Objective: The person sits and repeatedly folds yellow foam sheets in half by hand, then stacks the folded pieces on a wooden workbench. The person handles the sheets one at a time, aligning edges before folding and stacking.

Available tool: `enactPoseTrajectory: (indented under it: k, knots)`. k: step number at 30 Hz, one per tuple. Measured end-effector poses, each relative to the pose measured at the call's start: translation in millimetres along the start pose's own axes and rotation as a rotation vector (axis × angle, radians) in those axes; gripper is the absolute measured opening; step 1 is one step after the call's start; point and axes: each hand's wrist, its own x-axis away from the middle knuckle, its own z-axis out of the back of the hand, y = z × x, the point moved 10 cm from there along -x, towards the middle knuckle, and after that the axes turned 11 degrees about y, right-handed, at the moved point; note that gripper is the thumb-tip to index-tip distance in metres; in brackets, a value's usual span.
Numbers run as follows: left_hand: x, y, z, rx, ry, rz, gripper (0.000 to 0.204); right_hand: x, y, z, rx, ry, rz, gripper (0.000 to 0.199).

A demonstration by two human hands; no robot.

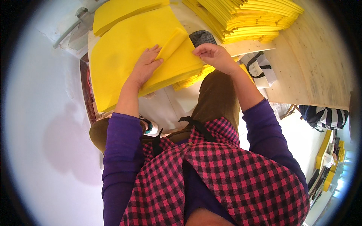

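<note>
The left hand [145, 67] lies flat, fingers spread open, pressing down on a folded yellow sheet [177, 62] that rests on top of a low pile of yellow sheets [117, 60] on the worktop [173, 105]. The right hand [215, 56] is at the sheet's right edge, its fingers curled and pinched closed on the fold of the yellow sheet there. A narrow flap of the same sheet runs up at a slant between the two hands, its near end touching the left fingertips. The folded sheet sits at the right side of the low pile, just far of the person's knee.

Far and to the right, a tall stack of folded yellow sheets [249, 19] stands on a pale wooden board [313, 64], well apart from the hands. A grey knitted item [203, 37] shows between the folded sheet and that stack. Near the right wrist, lower down, a white bag with black handles [260, 69] lies beside the board. Further right and nearer, a dark-and-white striped cloth [326, 116] hangs. The person wears purple sleeves [118, 150] and a pink-and-black checked apron [226, 177].
</note>
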Motion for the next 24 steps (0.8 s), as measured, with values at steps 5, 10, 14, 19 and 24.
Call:
enactPoseTrajectory:
  k: [5, 10, 14, 19, 24]
  knots:
    - [-0.1, -10.4, -4.9, -0.019, -0.095, 0.127, 0.052, 4.9, -4.3, -4.3, 0.081, -0.064, 0.019, 0.034]
    - [-0.1, -2.0, 0.2, 0.013, 0.004, 0.039, 0.046, 8.0, -12.3, -7.9, 0.102, -0.108, 0.096, 0.035]
    - [-0.5, -5.9, 0.9, 0.003, 0.011, 0.057, 0.046, 10.6, -18.6, -9.3, 0.172, -0.124, 0.171, 0.035]
    - [0.1, -3.8, 0.2, 0.01, 0.006, 0.036, 0.047, 9.4, -23.5, -6.7, 0.296, -0.057, 0.229, 0.025]
    - [-0.4, -3.6, 0.6, 0.005, 0.012, 0.032, 0.047, 6.1, -30.0, -6.4, 0.332, -0.02, 0.259, 0.012]
